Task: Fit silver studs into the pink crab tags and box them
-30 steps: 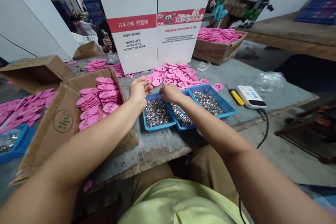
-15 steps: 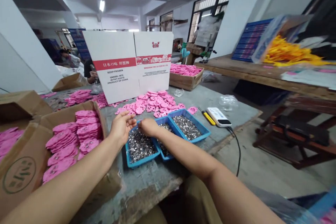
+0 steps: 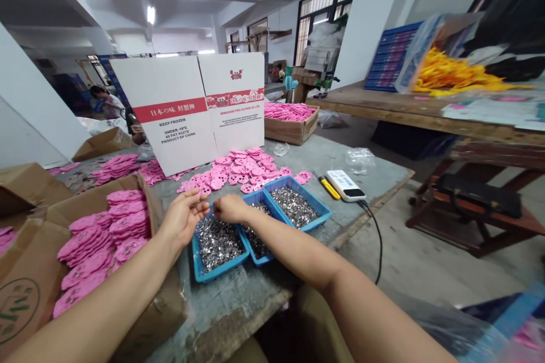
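My left hand (image 3: 185,216) is held just left of the nearest blue tray, palm turned inward, its fingers loosely bent and apart with nothing visible in them. Over the far end of that tray, my right hand (image 3: 230,208) is closed, with its fingertips bent down and hidden; what they grip, if anything, I cannot make out. Small shiny metal pieces (image 3: 219,244) fill this left blue tray (image 3: 221,273). Two more blue trays of similar bits stand beside it, the middle one partly behind my right forearm. Flat pink pieces with dark holes (image 3: 242,170) lie piled beyond the trays.
A cardboard box (image 3: 170,300) at left holds stacked pink pieces. An upright white carton (image 3: 191,113) stands behind the pile. Right of the trays lie a yellow-handled tool (image 3: 329,188) and a white device (image 3: 346,186) with a black cable. A person's hand shows behind the carton.
The whole view has shifted, so the table and trays sit further left. Both hands stay by the left tray in nearly the same pose, the left a little lower.
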Demonstrator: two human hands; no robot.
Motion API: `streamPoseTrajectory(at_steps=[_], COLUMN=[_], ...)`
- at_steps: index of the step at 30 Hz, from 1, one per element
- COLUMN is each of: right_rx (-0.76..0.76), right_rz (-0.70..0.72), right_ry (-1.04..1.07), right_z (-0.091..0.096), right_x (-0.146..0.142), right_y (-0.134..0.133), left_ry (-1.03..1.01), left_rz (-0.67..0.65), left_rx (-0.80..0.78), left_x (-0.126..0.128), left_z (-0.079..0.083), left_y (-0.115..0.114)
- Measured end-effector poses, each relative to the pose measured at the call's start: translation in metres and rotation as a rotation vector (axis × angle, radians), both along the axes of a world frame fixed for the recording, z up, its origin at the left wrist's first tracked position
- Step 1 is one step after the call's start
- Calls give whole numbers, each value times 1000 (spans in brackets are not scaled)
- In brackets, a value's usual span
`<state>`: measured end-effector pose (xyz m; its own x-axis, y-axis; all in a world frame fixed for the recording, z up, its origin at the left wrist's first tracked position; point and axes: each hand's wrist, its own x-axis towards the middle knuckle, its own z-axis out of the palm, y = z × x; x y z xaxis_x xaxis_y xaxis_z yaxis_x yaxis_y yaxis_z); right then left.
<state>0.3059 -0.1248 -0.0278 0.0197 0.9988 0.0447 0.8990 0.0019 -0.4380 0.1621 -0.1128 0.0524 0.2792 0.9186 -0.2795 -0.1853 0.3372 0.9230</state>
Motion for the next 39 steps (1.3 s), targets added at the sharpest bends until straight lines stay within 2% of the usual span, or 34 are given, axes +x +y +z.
streamPoseTrajectory(at_steps=[4,11,16,18,26,32,39], right_rx=[25,100,122,129,160,208,283], right_rz=[-4,28,86,108,162,123,116], right_ry=[165,567,1052,1171,1256,1273,1286], right_z=[-3,4,4,2,1,2,-3], right_x=[5,13,18,18,17,17,20], right_y=[5,8,4,4,3,2,0], left_ry=[22,230,186,176,194,238,237], left_rz=[-20,-57,-141,-144,-179,-205,-192], left_rx=[14,29,21,23,10,5,-65], left_x=[1,0,0,1,1,3,5], left_z=[-1,-5,-4,-4,-4,-2,-8], left_y=[0,0,-1,-2,1,-1,-2])
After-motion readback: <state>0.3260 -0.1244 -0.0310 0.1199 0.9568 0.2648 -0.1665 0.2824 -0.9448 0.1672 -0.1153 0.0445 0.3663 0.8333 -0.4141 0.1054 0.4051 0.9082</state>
